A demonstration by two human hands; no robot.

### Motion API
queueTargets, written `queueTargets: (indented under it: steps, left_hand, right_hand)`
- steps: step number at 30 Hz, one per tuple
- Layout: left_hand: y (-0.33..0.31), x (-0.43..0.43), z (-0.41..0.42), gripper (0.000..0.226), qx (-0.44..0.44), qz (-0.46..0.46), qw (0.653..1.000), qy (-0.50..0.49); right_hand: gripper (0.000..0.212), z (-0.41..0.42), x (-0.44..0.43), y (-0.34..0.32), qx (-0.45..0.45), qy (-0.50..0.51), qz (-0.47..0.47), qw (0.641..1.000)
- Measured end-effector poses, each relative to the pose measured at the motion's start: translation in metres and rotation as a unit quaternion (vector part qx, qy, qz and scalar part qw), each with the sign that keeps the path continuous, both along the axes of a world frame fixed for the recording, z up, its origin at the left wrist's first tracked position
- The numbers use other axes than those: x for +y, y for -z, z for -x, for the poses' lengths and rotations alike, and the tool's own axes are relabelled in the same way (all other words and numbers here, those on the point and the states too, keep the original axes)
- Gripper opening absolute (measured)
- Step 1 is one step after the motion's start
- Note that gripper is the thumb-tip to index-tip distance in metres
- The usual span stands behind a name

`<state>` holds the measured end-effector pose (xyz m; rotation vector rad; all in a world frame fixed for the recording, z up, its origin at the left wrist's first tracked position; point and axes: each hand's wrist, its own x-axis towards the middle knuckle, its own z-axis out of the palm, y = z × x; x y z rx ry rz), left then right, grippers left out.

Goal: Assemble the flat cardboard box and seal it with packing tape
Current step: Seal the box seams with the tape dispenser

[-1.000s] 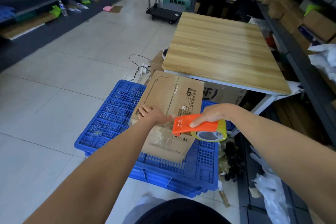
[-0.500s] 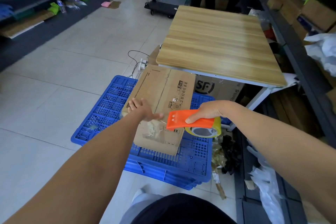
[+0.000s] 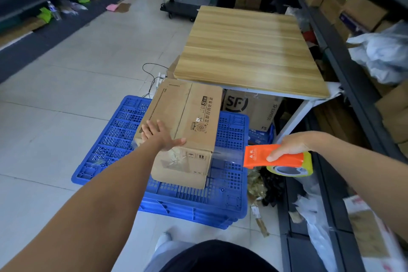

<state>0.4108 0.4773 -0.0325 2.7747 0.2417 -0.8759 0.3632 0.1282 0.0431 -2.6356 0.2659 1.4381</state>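
Note:
A brown cardboard box [image 3: 189, 117] with black print lies on top of stacked blue plastic crates [image 3: 229, 185]. My left hand [image 3: 160, 134] presses flat on the box's near top edge, fingers spread. My right hand [image 3: 289, 146] grips an orange tape dispenser [image 3: 273, 159] with a yellow-rimmed roll, held to the right of the box. A strip of clear tape [image 3: 227, 154] stretches from the box's right edge to the dispenser.
A wooden-topped table [image 3: 249, 51] stands just behind the box, with an SF Express carton [image 3: 254, 106] under it. Dark shelving with cartons and plastic bags [image 3: 384, 51] runs along the right. A cable lies on the tiled floor [image 3: 66, 95]; a trolley [image 3: 183, 9] stands farther back.
My right hand has pulled the dispenser away to the right, off the box, drawing out a strip of clear tape. My left hand stays pressed on the box.

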Motion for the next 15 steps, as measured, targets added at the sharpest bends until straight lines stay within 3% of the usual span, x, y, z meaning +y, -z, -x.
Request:
queueTargets:
  steps: [6,15]
  left_hand:
    - [0.005,0.004,-0.001,0.125,-0.010,-0.007,1.000,-0.001]
    - [0.015,0.005,-0.002,0.129,-0.056,0.003,0.998,-0.004]
  right_hand:
    - [0.068,-0.005,0.029,0.024,-0.020,-0.039,0.040,0.998]
    - [0.083,-0.025,0.076,0.045,-0.026,-0.069,0.034,0.997]
